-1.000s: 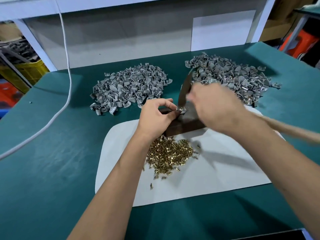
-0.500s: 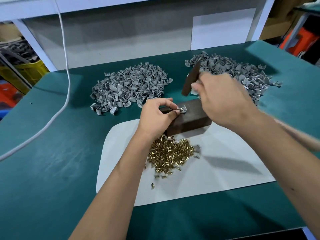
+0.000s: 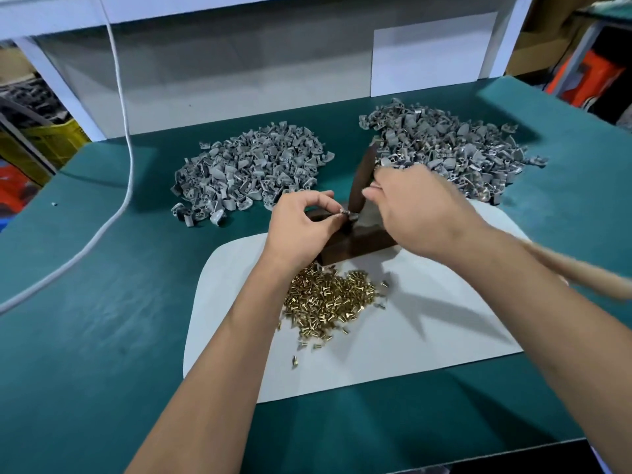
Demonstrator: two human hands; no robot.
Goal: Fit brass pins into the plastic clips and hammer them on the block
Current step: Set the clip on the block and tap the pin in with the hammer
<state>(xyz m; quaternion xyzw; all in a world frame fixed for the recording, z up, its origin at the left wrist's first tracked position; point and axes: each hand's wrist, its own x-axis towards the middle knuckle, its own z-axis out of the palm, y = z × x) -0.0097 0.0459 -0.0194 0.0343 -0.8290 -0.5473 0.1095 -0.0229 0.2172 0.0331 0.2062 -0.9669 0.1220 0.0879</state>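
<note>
Head view: looking down at a green bench, white mat in the middle.
Left hand: fingertips are pinching a small grey clip with its pin, holding it on top of the dark block at mat 12 o'clock.
Right hand: fingers are wrapping round a hammer, dark head coming down right on the clip; pale handle is blurring off toward 3 o'clock.
Handling: clip looks tiny, light and stiff, so probably easy to flick away. I'd be gripping its sides, fingertips clear of the strike spot.
Pins: loose brass heap at mat centre, just at 6 o'clock from the block. Small and smooth, likely rolling about.
Containers: none really, everything's sitting in loose heaps.
Left pile: grey clips at 11 o'clock.
Right pile: more clips at 1 o'clock, can't tell if pinned.
</note>
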